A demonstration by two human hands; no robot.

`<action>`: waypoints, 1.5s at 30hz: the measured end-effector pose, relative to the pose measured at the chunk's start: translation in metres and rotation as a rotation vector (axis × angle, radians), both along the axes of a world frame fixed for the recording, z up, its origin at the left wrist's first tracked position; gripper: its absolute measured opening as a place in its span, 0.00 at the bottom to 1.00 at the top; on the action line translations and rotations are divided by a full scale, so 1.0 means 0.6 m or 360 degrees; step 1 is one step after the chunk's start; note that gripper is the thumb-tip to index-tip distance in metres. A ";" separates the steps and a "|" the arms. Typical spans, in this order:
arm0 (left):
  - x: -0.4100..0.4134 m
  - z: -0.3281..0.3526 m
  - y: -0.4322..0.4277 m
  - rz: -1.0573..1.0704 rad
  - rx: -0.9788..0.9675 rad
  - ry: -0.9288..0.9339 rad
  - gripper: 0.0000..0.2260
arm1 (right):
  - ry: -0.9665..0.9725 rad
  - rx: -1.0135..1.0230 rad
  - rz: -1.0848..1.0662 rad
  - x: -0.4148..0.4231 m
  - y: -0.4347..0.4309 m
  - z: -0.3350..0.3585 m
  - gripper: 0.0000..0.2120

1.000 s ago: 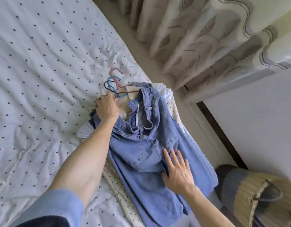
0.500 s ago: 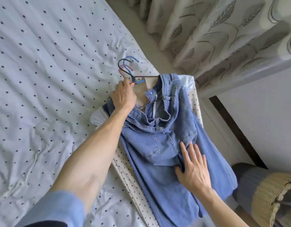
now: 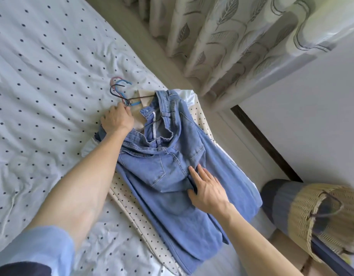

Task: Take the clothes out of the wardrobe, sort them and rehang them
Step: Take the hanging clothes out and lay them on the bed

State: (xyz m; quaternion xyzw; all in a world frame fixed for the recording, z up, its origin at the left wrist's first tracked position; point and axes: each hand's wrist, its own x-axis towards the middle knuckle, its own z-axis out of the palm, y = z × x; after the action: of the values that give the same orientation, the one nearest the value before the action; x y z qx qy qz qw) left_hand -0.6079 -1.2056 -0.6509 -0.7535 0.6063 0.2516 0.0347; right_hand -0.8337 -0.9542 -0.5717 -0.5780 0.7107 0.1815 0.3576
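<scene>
**Clothes out, sorting ahead**

The jeans top a stack of clothes on the bed, mid-frame, so the taking-out looks done. My left hand curls round the hangers above them; my right hand lies flat, fingers straight, on the denim. Sorting and rehanging are left, I judge.

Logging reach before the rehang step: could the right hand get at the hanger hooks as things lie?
Probably yes. The hanger hooks lie bare on the sheet; the left hand grips only their necks, and the right hand rests flat on the jeans.
</scene>
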 end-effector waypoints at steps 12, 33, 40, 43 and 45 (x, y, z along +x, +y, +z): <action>-0.127 0.240 0.293 -0.0859 0.0121 0.0377 0.23 | -0.0051 -0.0472 -0.0292 -0.066 0.145 0.210 0.22; -0.565 0.625 0.981 -0.2831 -0.0478 0.0488 0.21 | 0.0781 -0.1353 -0.1778 -0.176 1.025 0.538 0.24; -0.666 0.751 1.342 -0.3443 -0.0700 0.0997 0.20 | 0.1191 -0.1476 -0.2351 -0.125 1.328 0.623 0.19; -0.696 0.797 1.461 -0.3586 -0.0692 0.1100 0.21 | 0.1355 -0.1499 -0.2506 -0.114 1.415 0.654 0.19; -0.719 0.820 1.523 -0.3656 -0.0657 0.1131 0.21 | 0.1480 -0.1505 -0.2572 -0.111 1.460 0.673 0.19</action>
State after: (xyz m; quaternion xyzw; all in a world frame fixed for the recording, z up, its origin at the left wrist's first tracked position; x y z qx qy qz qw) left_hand -1.0394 -0.2920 -0.1588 0.3403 0.9242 0.1656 -0.0511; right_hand -0.9003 -0.0780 -0.1676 0.1151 0.9517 -0.2038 -0.1989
